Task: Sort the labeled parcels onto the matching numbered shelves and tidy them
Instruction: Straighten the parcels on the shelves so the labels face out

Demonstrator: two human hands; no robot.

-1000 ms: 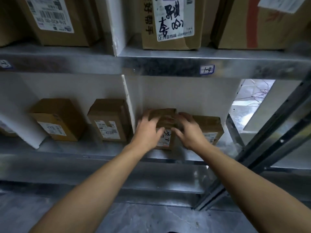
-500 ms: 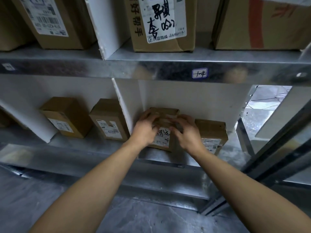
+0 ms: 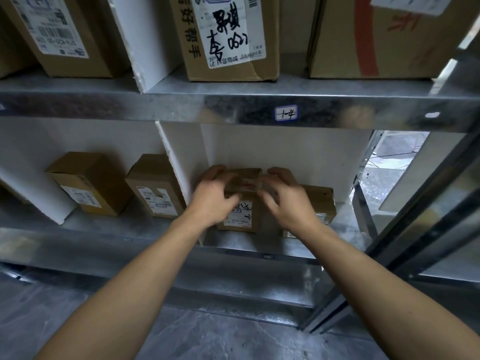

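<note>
Where your two hands meet in the right-hand bay of the lower shelf, the small parcel stands upright on the metal, close to the white divider on its left. Your left hand is on its upper left corner, fingers curled over the top and thumb across the front, holding it. Your right hand sits at the upper right corner with its fingers bent and a little spread. Blur hides whether they grip the cardboard or only touch it, so I cannot tell. The parcel's white label carries a black marker scrawl and small print, half covered by your left hand and not readable.

Just beside it on the right, partly behind your right hand, is a second parcel, so this bay holds two. Past the divider, the left bay holds a third parcel and a fourth parcel, each brown with a white printed label facing you. That makes four on this shelf.

On the front edge of the upper shelf, a blue-bordered sticker bears handwriting that looks like "1-4". Three large cartons show plainly on top:
- The middle carton has bold black marker characters on a label printed 抖音商城, and 好帮手 runs down its side.
- The left carton carries a barcode label.
- The right carton has a red stripe.
</note>
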